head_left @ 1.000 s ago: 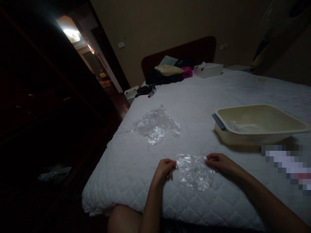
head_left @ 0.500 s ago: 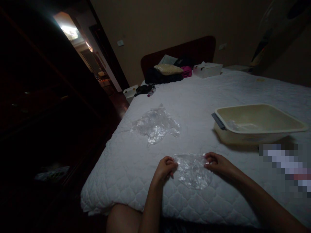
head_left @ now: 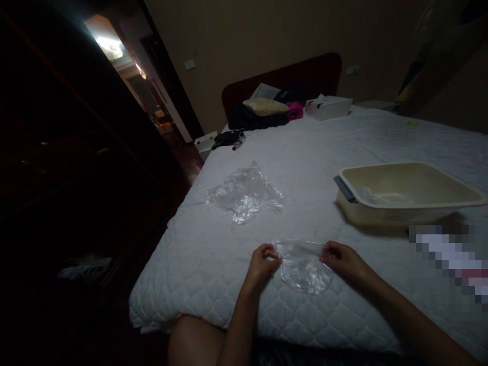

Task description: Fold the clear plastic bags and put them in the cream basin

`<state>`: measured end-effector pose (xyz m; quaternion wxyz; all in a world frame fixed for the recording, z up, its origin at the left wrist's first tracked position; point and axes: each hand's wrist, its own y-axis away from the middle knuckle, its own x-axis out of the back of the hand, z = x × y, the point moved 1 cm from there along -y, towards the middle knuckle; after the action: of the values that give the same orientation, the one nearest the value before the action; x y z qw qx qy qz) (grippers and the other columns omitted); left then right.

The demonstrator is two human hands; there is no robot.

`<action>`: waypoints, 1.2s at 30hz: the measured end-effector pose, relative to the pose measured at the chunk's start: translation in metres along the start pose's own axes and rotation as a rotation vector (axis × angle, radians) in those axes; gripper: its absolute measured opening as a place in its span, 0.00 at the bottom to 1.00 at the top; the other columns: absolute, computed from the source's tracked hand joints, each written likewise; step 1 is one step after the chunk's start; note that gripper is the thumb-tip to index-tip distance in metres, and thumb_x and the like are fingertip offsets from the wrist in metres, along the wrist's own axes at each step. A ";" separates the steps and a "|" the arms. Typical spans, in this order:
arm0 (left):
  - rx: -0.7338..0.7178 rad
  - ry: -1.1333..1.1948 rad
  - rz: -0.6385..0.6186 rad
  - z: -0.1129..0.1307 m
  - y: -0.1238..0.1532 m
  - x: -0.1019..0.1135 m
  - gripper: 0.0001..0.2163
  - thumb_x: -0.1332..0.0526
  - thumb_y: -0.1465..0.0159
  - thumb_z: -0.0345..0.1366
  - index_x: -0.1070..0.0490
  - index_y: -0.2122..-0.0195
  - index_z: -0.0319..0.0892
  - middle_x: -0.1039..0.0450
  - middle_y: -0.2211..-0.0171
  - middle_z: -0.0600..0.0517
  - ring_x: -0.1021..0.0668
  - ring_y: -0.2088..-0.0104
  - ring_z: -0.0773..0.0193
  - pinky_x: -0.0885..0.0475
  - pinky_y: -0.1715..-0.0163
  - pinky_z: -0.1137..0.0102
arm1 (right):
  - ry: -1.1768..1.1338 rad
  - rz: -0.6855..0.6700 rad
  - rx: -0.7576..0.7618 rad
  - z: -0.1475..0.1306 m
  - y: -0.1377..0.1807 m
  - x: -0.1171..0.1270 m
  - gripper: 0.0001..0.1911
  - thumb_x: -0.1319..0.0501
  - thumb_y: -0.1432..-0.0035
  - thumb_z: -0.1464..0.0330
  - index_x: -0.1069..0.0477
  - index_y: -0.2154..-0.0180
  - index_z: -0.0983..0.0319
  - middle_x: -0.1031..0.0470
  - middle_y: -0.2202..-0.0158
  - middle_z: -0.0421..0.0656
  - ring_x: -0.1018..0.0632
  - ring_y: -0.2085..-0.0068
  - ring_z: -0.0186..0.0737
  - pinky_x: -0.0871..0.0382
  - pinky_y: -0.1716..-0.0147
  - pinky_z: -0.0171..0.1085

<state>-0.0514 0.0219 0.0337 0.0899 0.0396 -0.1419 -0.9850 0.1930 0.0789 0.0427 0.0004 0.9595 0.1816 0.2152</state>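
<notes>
A clear plastic bag (head_left: 303, 267) lies on the white quilted bed (head_left: 312, 168) near its front edge. My left hand (head_left: 262, 263) pinches the bag's upper left corner with closed fingers. My right hand (head_left: 341, 258) pinches the upper right corner the same way. The bag's top edge is stretched between the two hands and its lower part rests on the quilt. A second, crumpled pile of clear plastic bags (head_left: 244, 193) lies further back on the bed, apart from both hands.
A beige plastic basin (head_left: 404, 195) with a dark handle sits on the bed at the right. Dark clothes, a pillow (head_left: 266, 105) and a white box (head_left: 328, 107) lie by the headboard. A dark floor and open doorway (head_left: 125, 66) are at the left.
The two hands have drawn slightly toward each other and lifted the bag's top edge, so the bag looks a little smaller and folded over. The view shifted slightly.
</notes>
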 end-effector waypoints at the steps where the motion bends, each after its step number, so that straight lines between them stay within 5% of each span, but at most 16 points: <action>1: -0.023 -0.004 0.017 0.000 0.001 0.000 0.24 0.32 0.58 0.35 0.34 0.59 0.40 0.31 0.74 0.58 0.37 0.88 0.77 0.43 0.90 0.79 | 0.010 0.013 0.013 -0.003 0.002 0.000 0.09 0.39 0.56 0.62 0.35 0.76 0.61 0.36 0.81 0.36 0.34 0.77 0.34 0.43 0.78 0.33; 3: -0.079 -0.032 0.049 -0.001 0.003 -0.002 0.22 0.34 0.57 0.34 0.33 0.59 0.39 0.31 0.75 0.58 0.37 0.87 0.77 0.43 0.89 0.79 | 0.019 0.044 0.047 -0.007 0.005 0.001 0.09 0.40 0.55 0.62 0.36 0.76 0.60 0.36 0.80 0.36 0.34 0.76 0.35 0.42 0.77 0.33; 8: -0.169 -0.103 0.090 -0.005 0.007 -0.003 0.04 0.39 0.55 0.29 0.29 0.76 0.37 0.34 0.82 0.56 0.35 0.83 0.72 0.42 0.84 0.77 | 0.065 0.030 0.162 -0.012 0.010 0.005 0.07 0.42 0.53 0.64 0.37 0.75 0.60 0.35 0.76 0.39 0.32 0.73 0.36 0.38 0.74 0.35; 13: -0.271 -0.137 0.136 -0.006 0.010 -0.002 0.07 0.43 0.55 0.26 0.27 0.77 0.40 0.30 0.75 0.53 0.28 0.71 0.65 0.35 0.70 0.73 | 0.209 -0.056 0.287 -0.009 0.020 0.012 0.06 0.44 0.49 0.65 0.33 0.68 0.59 0.30 0.68 0.44 0.28 0.66 0.41 0.32 0.68 0.38; 17: -0.309 -0.154 0.136 -0.006 0.011 -0.003 0.06 0.43 0.54 0.26 0.27 0.78 0.40 0.30 0.75 0.53 0.28 0.70 0.63 0.34 0.67 0.72 | 0.378 -0.048 0.446 -0.009 0.033 0.016 0.19 0.45 0.50 0.70 0.34 0.53 0.57 0.33 0.50 0.48 0.32 0.49 0.48 0.36 0.51 0.49; 20: -0.325 -0.158 0.135 -0.007 0.012 -0.004 0.06 0.43 0.54 0.26 0.27 0.77 0.40 0.29 0.75 0.53 0.28 0.70 0.63 0.35 0.67 0.72 | 0.499 -0.038 0.558 -0.016 0.044 0.013 0.26 0.45 0.51 0.71 0.38 0.47 0.56 0.39 0.43 0.48 0.37 0.43 0.50 0.39 0.48 0.52; 28: -0.332 -0.160 0.123 -0.008 0.013 -0.001 0.07 0.43 0.54 0.25 0.28 0.77 0.40 0.29 0.74 0.52 0.27 0.70 0.63 0.34 0.68 0.71 | 0.689 -0.117 0.827 -0.013 0.068 -0.004 0.28 0.45 0.44 0.70 0.43 0.42 0.55 0.39 0.42 0.46 0.37 0.42 0.48 0.40 0.45 0.51; 36: -0.285 -0.168 0.044 0.001 0.016 0.004 0.09 0.43 0.55 0.24 0.26 0.76 0.40 0.28 0.71 0.51 0.27 0.67 0.63 0.33 0.68 0.72 | 0.812 -0.267 0.876 0.008 0.071 -0.001 0.31 0.46 0.41 0.65 0.52 0.38 0.58 0.49 0.38 0.47 0.43 0.40 0.49 0.44 0.43 0.50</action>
<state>-0.0532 0.0065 0.0389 0.1041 -0.0589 -0.0088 -0.9928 0.2199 0.0131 0.0407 -0.4367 0.6807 0.3573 0.4672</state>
